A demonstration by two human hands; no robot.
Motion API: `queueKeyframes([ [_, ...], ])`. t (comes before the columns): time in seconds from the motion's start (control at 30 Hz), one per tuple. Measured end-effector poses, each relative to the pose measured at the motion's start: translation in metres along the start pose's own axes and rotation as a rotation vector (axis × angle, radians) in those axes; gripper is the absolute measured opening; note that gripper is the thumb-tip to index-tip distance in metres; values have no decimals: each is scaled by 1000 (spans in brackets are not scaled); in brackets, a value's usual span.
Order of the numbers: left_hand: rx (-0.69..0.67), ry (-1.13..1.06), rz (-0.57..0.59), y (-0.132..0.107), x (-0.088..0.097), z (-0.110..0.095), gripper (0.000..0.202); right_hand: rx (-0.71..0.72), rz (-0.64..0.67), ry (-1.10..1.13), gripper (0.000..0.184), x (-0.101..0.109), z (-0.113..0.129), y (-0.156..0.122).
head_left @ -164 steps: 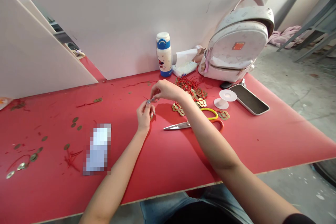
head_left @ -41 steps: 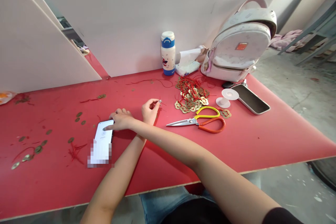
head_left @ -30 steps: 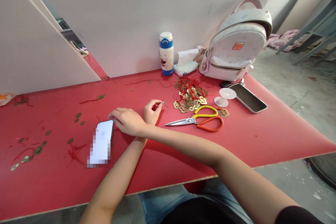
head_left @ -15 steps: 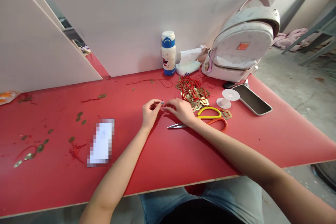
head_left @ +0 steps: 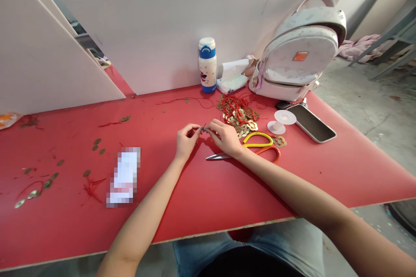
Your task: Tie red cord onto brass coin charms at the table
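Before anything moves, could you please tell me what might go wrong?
The right hand partly covers the scissors, so a shift might knock them. Tangled red cords on the nearby coin pile could snag it. The left hand appears to pinch a thin red strand, which might slip.

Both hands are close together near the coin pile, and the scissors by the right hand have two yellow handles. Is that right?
Not quite: the scissors by the right hand have one yellow handle and one orange-red handle, as the head view shows. The left hand and right hand are close together near the coin pile.
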State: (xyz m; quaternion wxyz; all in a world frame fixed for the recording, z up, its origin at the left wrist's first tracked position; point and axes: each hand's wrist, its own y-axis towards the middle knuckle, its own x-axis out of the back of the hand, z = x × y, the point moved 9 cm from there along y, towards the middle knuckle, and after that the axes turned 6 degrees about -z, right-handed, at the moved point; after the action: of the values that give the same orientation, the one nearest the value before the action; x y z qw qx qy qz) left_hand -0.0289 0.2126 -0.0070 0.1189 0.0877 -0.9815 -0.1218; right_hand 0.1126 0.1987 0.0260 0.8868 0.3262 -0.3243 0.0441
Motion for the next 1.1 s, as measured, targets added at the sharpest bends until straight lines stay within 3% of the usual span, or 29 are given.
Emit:
queueKeyframes([
  [0.33,-18,13,-5,0,1,-3,20,-70,-115,-11,13,13,-3,-1],
  [0.57,-46,65,-21,-2,1,-6,18,80,52,-19,14,-3,10,-2],
  [0.67,-76,95,-40,-3,2,-10,18,109,59,-28,15,-5,12,-3],
  [0.83,-173,155,-10,-6,-2,-23,17,-9,-50,24,12,6,1,-1],
  [1.1,-165,132,31,-7,-5,-22,12,-145,-182,180,11,18,-12,4],
])
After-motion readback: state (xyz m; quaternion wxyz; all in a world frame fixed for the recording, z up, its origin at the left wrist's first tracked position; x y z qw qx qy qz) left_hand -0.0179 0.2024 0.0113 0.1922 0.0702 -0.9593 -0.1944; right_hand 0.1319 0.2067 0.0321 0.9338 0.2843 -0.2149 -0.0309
